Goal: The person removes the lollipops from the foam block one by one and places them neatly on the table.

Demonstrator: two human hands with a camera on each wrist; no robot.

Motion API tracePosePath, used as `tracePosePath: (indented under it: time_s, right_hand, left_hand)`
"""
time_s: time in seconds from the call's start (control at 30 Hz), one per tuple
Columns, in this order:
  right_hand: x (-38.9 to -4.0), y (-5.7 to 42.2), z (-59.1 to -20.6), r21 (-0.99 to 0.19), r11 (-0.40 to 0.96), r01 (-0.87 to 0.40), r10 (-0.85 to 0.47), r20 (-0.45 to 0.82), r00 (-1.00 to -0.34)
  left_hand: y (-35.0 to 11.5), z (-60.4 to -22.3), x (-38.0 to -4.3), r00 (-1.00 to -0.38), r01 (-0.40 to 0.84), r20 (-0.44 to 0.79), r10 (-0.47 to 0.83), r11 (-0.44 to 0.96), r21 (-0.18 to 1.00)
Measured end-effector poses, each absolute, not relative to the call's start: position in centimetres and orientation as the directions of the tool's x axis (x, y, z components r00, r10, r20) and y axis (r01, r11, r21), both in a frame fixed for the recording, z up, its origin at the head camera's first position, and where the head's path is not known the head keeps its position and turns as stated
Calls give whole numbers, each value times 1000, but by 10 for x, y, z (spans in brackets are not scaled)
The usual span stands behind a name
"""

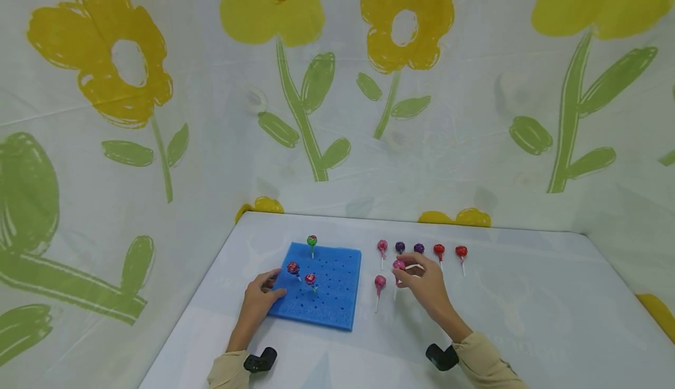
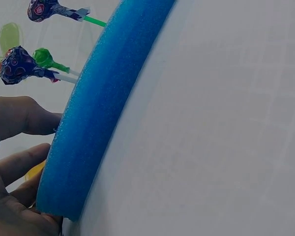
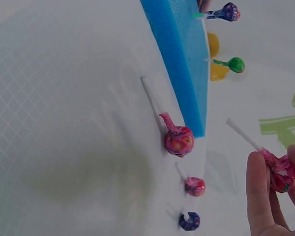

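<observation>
White cloth printed with yellow flowers (image 1: 58, 34) and green leaves hangs behind a white table (image 1: 527, 295), which fills the lower middle of the frame. At lower left, a beige sleeve (image 1: 230, 371) with a black wrist camera (image 1: 261, 360) leads to the left hand (image 1: 258, 300), its thumb and fingers grasping the left edge of a blue foam board (image 1: 316, 313). Small holes dot the board, and three lollipops stand in its left part: two dark-wrapped lollipops (image 1: 293, 268) near the hand and a green lollipop (image 1: 312, 241) by the far edge. Right of the board, at lower centre, a pink lollipop (image 1: 380, 282) lies on the table. Just beside it, the right hand (image 1: 431, 289) pinches another wrapped pink lollipop (image 1: 399, 265) by its head between thumb and fingers, clear of the table, its white stick bare. Beyond that hand runs a row, left to right: one more pink lollipop (image 1: 382, 245), two purple lollipops (image 1: 400, 247) and, towards the right, two red lollipops (image 1: 462, 252).
</observation>
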State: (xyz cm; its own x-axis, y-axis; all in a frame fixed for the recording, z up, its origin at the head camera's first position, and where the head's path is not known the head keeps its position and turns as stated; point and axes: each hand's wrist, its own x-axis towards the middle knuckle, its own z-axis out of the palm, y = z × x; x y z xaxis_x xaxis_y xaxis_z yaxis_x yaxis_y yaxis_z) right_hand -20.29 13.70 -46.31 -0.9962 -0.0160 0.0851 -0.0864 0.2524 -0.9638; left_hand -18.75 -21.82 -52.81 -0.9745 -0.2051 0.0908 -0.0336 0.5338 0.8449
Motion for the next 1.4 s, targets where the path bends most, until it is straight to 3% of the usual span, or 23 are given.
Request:
tracePosePath:
  time_s: [0.3,0.7,1.0,1.4]
  right_hand:
    - [-200,140,-470,-965,262,-25,-6,24,-1000]
    - [-198,145,-487,-939,339,-65,0,69,-998]
    - [-205,146,-495,-929,361,79,1,-84,-996]
    - [-216,146,-511,-874,480,72,20,-71,-997]
  left_hand:
    - [-218,-528,-188,-974,-30,88,-209,506,862]
    - [-218,-527,-187,-973,-40,83,-216,511,859]
    - [-218,-528,-188,-972,-46,79,-222,508,860]
    - [-218,-525,-187,-975,-38,76,-210,491,870]
